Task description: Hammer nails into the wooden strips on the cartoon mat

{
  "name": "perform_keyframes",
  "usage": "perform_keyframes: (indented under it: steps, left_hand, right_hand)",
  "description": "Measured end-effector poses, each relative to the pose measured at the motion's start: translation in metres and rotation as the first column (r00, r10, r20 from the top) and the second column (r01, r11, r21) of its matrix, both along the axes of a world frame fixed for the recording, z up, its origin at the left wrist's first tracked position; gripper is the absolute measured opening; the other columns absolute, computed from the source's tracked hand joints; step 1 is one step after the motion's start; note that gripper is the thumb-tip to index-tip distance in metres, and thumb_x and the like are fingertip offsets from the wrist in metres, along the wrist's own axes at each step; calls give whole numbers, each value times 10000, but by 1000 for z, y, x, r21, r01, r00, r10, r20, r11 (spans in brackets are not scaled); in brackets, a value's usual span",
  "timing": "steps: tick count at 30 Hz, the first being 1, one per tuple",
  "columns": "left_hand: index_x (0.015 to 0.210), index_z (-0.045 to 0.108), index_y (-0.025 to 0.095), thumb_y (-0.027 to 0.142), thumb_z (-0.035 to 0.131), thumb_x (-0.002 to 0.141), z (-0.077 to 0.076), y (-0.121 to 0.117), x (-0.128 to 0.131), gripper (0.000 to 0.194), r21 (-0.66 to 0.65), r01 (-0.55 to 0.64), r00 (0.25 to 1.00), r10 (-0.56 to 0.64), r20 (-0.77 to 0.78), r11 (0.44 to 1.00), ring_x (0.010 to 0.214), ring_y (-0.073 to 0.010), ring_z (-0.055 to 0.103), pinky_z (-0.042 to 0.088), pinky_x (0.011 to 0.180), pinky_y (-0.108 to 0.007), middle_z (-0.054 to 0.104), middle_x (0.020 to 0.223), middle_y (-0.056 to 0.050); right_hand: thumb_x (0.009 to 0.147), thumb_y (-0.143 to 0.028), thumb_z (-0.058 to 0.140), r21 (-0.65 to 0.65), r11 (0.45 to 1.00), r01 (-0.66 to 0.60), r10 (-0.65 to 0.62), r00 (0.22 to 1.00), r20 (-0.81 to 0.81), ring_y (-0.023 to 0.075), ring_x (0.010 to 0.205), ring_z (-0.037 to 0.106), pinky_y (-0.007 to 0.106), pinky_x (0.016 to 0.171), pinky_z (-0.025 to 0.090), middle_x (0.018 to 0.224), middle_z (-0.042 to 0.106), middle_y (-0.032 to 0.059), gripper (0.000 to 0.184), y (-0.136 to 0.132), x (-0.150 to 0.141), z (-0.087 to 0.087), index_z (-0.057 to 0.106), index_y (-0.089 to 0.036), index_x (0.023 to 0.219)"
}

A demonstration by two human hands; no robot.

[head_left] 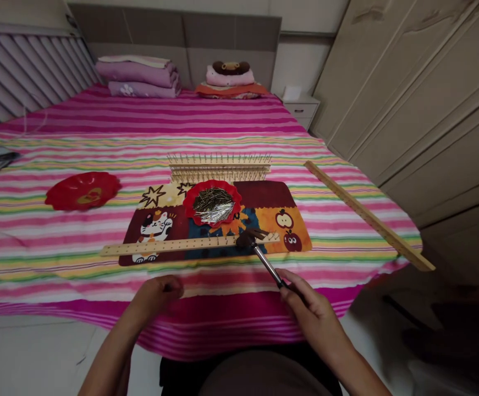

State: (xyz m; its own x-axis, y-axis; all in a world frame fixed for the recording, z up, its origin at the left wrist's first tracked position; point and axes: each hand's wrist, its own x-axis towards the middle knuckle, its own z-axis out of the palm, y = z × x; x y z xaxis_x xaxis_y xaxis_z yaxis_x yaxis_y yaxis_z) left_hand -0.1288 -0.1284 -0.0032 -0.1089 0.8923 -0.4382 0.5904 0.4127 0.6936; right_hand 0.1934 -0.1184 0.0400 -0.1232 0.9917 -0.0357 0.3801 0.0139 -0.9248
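"Why is that head lying out there?"
"The right hand (313, 322) is gripping a steel-shafted hammer (268, 267), fingers (295, 289) closed, resting it on a pale wooden strip (181, 245)."
"Left hand (157, 297)?"
"Hovering nearby, fingers (171, 286) loosely curling, holding nothing visible."

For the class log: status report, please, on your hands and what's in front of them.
Right hand gripping hammer, head over wooden strip. Left hand curled, contents unclear. Red dish of nails beyond.

Right hand (311, 316) hides hammer grip (284, 285); nails (213, 204) seemingly too small.
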Motion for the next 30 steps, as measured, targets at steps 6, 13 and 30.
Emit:
perform_keyframes:
  steps: [6, 13, 30]
  left_hand:
    - [555, 471, 203, 269, 521, 590, -11, -5, 3, 89, 3, 30, 991, -30, -129, 1000, 494, -98, 396, 293, 507, -210, 426, 504, 62]
    - [565, 523, 205, 188, 535, 609, -5, 7, 20, 49, 56, 144, 954, -124, -274, 988, 562, -117, 455, 316, 552, -216, 501, 577, 33]
    - [739, 616, 178, 453, 635, 593, 16, 73, 49, 311, 327, -391, 910, 308, 277, 860, 574, -114, 560, 463, 543, -221, 632, 638, 13]
  right_hand:
    - [804, -333, 532, -10, 1000, -9, 9, 1000, 11, 157, 670, 617, 234, 627, 511, 690, 653, 2, 342, -3, 0, -2, 642, -214, 1106]
    - [808, -338, 531, -20, 1000, -9, 9, 1000, 6, 154, 613, 597, 232, 572, 504, 600, 606, -15, 344, -5, 0, -1, 643, -218, 1110]
    - [813, -358, 529, -18, 1000, -6, 6, 1000, 2, 168, 785, 645, 259, 749, 519, 752, 679, 13, 347, -3, 5, -5, 632, -230, 1119]
